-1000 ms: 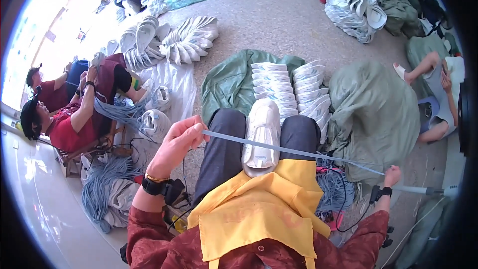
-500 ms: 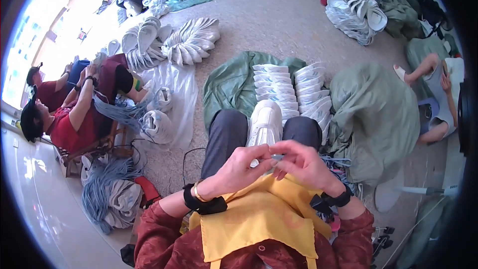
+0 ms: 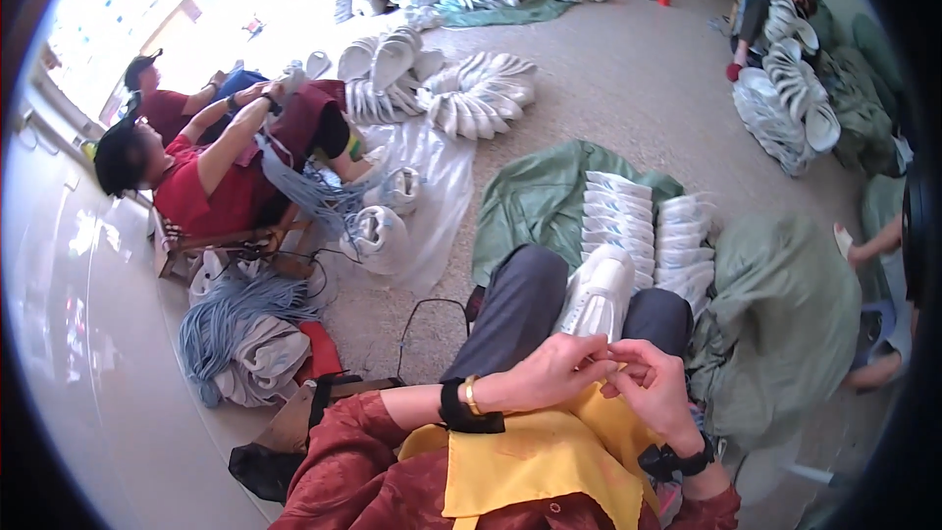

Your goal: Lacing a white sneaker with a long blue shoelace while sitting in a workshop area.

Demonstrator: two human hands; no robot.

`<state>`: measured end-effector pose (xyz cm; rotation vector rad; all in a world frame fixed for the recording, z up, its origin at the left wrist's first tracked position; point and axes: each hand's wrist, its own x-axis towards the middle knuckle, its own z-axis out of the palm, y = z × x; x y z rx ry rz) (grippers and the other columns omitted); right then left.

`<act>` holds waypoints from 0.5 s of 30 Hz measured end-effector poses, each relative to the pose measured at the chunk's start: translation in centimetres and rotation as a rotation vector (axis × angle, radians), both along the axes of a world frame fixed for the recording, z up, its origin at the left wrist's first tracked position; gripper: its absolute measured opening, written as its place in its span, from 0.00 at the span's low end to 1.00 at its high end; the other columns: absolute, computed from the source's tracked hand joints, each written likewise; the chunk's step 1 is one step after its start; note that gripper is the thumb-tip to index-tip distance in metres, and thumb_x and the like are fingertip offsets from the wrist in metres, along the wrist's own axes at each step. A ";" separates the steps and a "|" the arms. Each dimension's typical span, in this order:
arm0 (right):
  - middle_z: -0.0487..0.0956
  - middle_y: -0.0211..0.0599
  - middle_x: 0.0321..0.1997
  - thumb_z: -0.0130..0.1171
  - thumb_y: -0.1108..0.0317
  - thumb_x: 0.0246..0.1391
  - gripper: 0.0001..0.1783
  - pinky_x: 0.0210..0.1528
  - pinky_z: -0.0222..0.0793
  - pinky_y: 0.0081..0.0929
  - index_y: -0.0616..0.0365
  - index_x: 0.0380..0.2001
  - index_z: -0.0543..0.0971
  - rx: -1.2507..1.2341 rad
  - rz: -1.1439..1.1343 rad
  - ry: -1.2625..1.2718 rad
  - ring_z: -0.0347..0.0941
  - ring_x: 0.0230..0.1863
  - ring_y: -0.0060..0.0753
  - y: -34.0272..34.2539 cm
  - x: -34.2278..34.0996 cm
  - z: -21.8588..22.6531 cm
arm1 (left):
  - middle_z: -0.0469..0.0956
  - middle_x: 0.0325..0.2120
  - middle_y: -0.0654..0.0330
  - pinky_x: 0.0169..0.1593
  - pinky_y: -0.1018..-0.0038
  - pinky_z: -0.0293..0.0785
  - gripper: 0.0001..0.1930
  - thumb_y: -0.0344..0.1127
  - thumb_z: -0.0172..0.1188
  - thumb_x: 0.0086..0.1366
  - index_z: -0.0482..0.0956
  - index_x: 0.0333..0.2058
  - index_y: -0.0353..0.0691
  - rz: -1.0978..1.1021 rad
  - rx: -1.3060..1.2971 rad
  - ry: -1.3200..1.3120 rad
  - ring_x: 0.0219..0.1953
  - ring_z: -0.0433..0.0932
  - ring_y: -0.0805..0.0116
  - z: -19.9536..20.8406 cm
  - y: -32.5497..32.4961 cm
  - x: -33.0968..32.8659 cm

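Note:
A white sneaker (image 3: 597, 296) is held upright between my knees, toe pointing away from me. Just on the near side of it, over my yellow apron (image 3: 535, 456), my two hands meet at the fingertips. My left hand (image 3: 551, 373) is closed in a pinch, thumb against the fingers. Opposite it, my right hand (image 3: 652, 385) pinches too, its fingers curled in. Whatever sits between the fingertips is too small to make out.
Stacked white shoe pieces (image 3: 618, 226) lie ahead on green cloth (image 3: 530, 201), with a green sack (image 3: 780, 319) to the right. Bundled blue laces (image 3: 231, 319) lie at left, near a seated co-worker (image 3: 226, 177). A ring of shoe pieces (image 3: 481, 93) lies farther off.
The whole view has swung left, so the scene sits farther right in the picture. My fingers have shifted their pinch and stay close together. The sneaker remains between my knees.

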<state>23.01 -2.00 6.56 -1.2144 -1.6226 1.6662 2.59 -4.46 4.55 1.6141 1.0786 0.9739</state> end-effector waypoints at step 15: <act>0.82 0.28 0.28 0.64 0.79 0.60 0.01 0.34 0.76 0.20 0.64 0.33 0.81 0.254 -0.175 -0.043 0.80 0.29 0.17 2.5 2.5 -5.7 | 0.69 0.36 0.48 0.46 0.55 0.70 0.14 0.29 0.65 0.62 0.69 0.41 0.35 0.295 0.342 0.424 0.42 0.71 0.43 -6.8 0.9 -1.5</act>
